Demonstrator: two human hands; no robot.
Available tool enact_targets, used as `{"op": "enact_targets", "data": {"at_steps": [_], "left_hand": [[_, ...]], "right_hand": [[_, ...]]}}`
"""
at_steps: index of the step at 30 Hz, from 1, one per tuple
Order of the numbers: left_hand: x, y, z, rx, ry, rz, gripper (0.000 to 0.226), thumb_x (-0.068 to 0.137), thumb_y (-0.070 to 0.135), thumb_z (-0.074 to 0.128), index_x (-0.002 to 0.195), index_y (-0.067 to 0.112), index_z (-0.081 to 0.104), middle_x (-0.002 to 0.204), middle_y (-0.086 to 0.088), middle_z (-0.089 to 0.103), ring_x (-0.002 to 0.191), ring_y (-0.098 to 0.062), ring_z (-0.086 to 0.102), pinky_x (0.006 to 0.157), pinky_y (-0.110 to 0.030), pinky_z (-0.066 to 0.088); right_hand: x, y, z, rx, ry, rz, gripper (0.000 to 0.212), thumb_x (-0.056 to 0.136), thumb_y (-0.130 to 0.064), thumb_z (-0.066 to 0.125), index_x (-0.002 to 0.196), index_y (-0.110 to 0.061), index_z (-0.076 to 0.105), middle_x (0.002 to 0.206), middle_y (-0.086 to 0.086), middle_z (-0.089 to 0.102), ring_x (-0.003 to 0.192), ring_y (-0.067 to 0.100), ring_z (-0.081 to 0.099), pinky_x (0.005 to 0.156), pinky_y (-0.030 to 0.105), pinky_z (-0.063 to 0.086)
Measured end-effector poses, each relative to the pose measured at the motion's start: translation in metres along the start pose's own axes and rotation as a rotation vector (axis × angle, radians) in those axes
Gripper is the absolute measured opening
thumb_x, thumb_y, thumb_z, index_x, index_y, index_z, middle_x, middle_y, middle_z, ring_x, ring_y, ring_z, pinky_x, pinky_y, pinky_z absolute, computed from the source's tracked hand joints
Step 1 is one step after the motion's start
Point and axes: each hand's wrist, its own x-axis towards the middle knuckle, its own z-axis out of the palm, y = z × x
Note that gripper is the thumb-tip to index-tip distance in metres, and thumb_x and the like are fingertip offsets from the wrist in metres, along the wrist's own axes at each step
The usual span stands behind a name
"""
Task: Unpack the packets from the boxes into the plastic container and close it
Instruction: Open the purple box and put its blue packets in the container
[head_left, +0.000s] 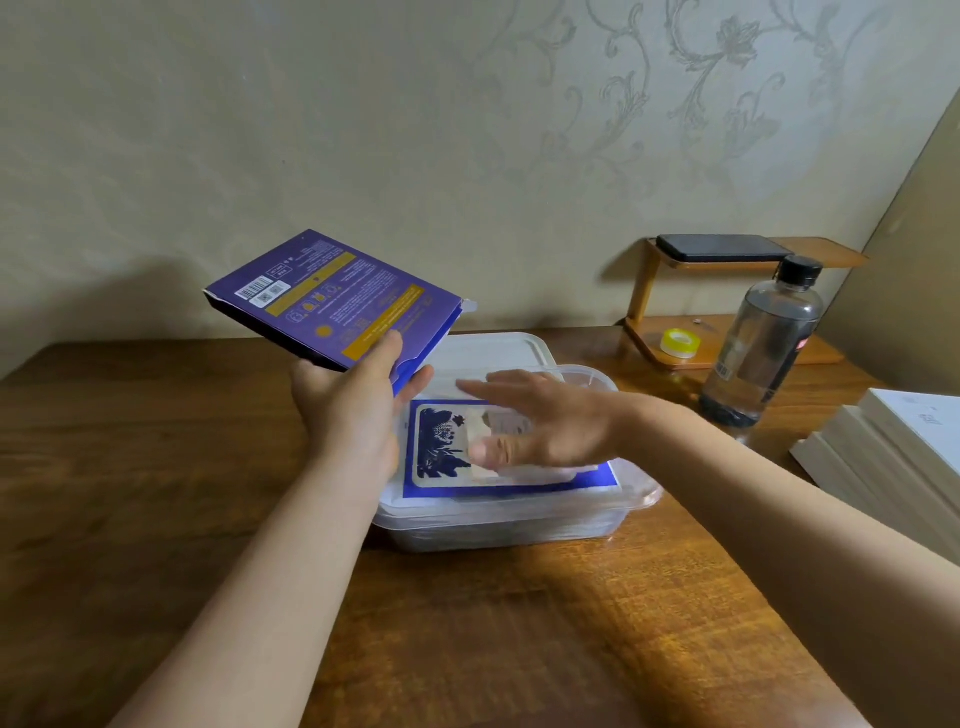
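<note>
A flat purple box is held above the worktop, at about 10 o'clock from the clear plastic container. It is tilted, with its far end raised. Its printed back is turned upward: a barcode and small white labels are seen near the far left corner, with gold bands and fine print across the face. The end nearest the container is open, its flap edge ragged. The box is pinched at its near edge by the left hand, whose grip is closed on it with the thumb on top and the fingers underneath. The right hand is held over the container with its grip spread and the fingers straight. It is blurred, so contact with the contents cannot be told. Inside the container a blue-and-white packet is laid flat, printed with a dark blue figure. A translucent lid is seen at 12 o'clock, just behind the container. At 2 o'clock a clear water bottle with a black cap is stood beside a wooden stand. A dark phone is carried on the stand's top and a yellow tape roll on its base. At 3 o'clock white boxes are stacked.
</note>
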Motion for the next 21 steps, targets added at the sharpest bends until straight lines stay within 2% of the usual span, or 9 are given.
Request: {"op": "enact_targets", "data": {"at_steps": [1,3,5,7,10,14,17,19,21], "left_hand": [[0.0,0.001,0.001,-0.004,-0.001,-0.015,0.033,0.09,0.001,0.074,0.113,0.017,0.056,0.112,-0.007,0.072,0.087,-0.017,0.078,0.061,-0.031,0.061],[-0.002,0.003,0.003,-0.016,-0.022,-0.055,0.029,0.091,0.002,0.074,0.112,0.017,0.06,0.107,-0.008,0.075,0.082,-0.019,0.078,0.058,-0.029,0.06],[-0.004,0.004,0.004,-0.042,-0.06,-0.109,0.024,0.092,0.003,0.073,0.113,0.013,0.065,0.105,-0.012,0.076,0.081,-0.023,0.078,0.059,-0.029,0.06],[-0.007,0.004,0.006,-0.051,-0.057,-0.164,0.024,0.092,0.003,0.072,0.115,0.007,0.067,0.103,-0.016,0.077,0.081,-0.027,0.078,0.059,-0.029,0.06],[-0.006,0.003,0.006,-0.059,-0.046,-0.195,0.024,0.092,0.004,0.073,0.115,0.004,0.068,0.099,-0.016,0.078,0.079,-0.027,0.078,0.059,-0.03,0.061],[-0.003,0.004,0.004,-0.067,-0.036,-0.165,0.025,0.091,0.01,0.075,0.115,0.011,0.067,0.097,-0.01,0.079,0.087,-0.025,0.078,0.064,-0.033,0.062],[-0.002,0.005,0.004,-0.041,-0.029,-0.16,0.02,0.091,0.012,0.076,0.109,0.012,0.067,0.087,-0.004,0.079,0.079,-0.021,0.078,0.057,-0.029,0.06],[-0.001,0.005,0.003,-0.042,-0.026,-0.16,0.017,0.092,0.012,0.075,0.108,0.013,0.069,0.09,-0.005,0.08,0.08,-0.023,0.078,0.058,-0.029,0.06],[-0.001,0.004,0.003,-0.041,-0.025,-0.166,0.019,0.092,0.012,0.074,0.111,0.012,0.069,0.097,-0.009,0.079,0.085,-0.027,0.078,0.063,-0.034,0.062]], "right_hand": [[-0.001,-0.005,-0.004,0.143,0.084,0.002,0.077,0.086,-0.068,0.055,0.153,-0.04,0.031,0.161,-0.004,0.032,0.146,0.021,0.033,0.116,0.044,0.029],[0.005,-0.016,-0.008,0.467,0.33,0.004,0.046,0.092,-0.048,0.065,0.13,-0.023,0.062,0.131,0.0,0.065,0.115,0.017,0.064,0.102,0.04,0.051],[0.015,-0.03,-0.01,0.781,0.505,0.065,0.023,0.093,-0.034,0.065,0.102,-0.013,0.071,0.098,0.005,0.075,0.081,0.018,0.072,0.082,0.04,0.058],[0.024,-0.041,-0.009,0.982,0.555,0.147,0.022,0.093,-0.03,0.066,0.094,-0.009,0.07,0.084,0.006,0.073,0.067,0.019,0.069,0.07,0.036,0.059],[0.033,-0.051,-0.005,1.131,0.562,0.185,0.019,0.092,-0.022,0.067,0.096,-0.004,0.07,0.077,0.005,0.07,0.062,0.019,0.065,0.064,0.034,0.06],[0.041,-0.051,0.001,1.235,0.585,0.196,0.014,0.091,-0.016,0.068,0.094,-0.002,0.069,0.081,0.009,0.067,0.063,0.021,0.064,0.062,0.036,0.06],[0.046,-0.052,0.007,1.238,0.588,0.131,0.009,0.091,-0.014,0.067,0.091,-0.005,0.066,0.081,0.009,0.069,0.062,0.019,0.063,0.059,0.033,0.056],[0.048,-0.053,0.009,1.224,0.591,0.092,0.006,0.09,-0.013,0.067,0.085,-0.01,0.067,0.075,0.004,0.066,0.062,0.019,0.059,0.057,0.032,0.053],[0.049,-0.054,0.008,1.233,0.569,0.08,0.012,0.089,-0.014,0.068,0.078,-0.012,0.069,0.069,0.0,0.059,0.062,0.019,0.052,0.055,0.032,0.047]]}}
